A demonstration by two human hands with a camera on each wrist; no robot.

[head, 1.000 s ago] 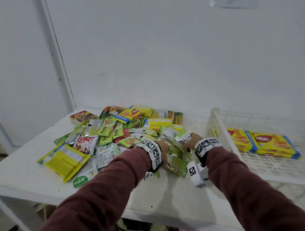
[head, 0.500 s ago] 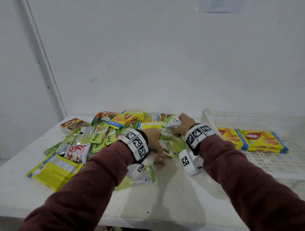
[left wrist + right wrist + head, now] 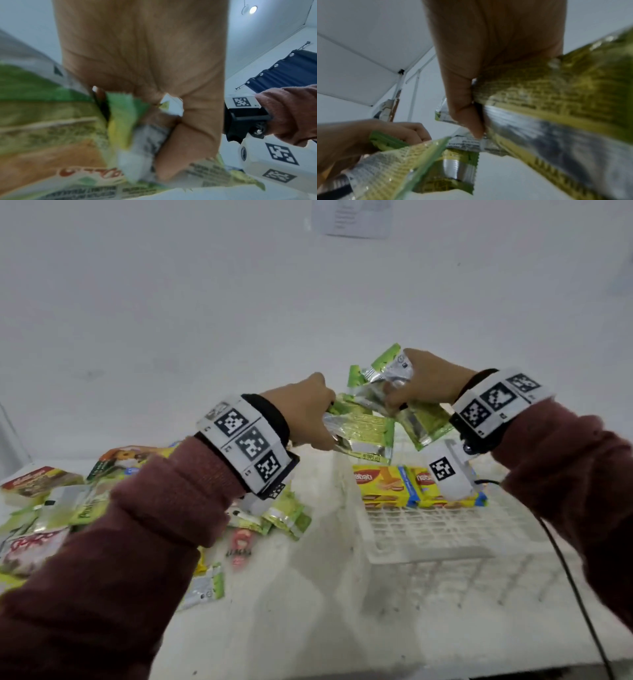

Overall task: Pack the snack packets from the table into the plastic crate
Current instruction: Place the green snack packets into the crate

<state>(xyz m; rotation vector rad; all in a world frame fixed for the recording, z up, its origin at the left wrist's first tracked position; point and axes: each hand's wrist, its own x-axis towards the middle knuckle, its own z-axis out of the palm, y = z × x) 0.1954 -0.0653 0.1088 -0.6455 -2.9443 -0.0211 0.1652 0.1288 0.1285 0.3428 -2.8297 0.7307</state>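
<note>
Both hands hold a bunch of green and silver snack packets (image 3: 371, 419) in the air above the left end of the white plastic crate (image 3: 421, 546). My left hand (image 3: 308, 412) grips the bunch's left side, my right hand (image 3: 424, 381) its upper right. In the left wrist view the fingers curl round green packets (image 3: 56, 121). The right wrist view shows the thumb pinching a green and silver packet (image 3: 556, 111). Two yellow wafer packs (image 3: 387, 484) lie in the crate, at its far side.
A heap of snack packets (image 3: 44, 508) covers the left part of the white table (image 3: 274, 628). Loose green packets (image 3: 287, 518) and a small red one (image 3: 241, 544) lie near the crate's left wall. A black cable (image 3: 575, 587) runs down at right.
Both hands have lifted the green packets off the heap and carried them up and to the right, over the crate. The head view has turned right toward the crate.
</note>
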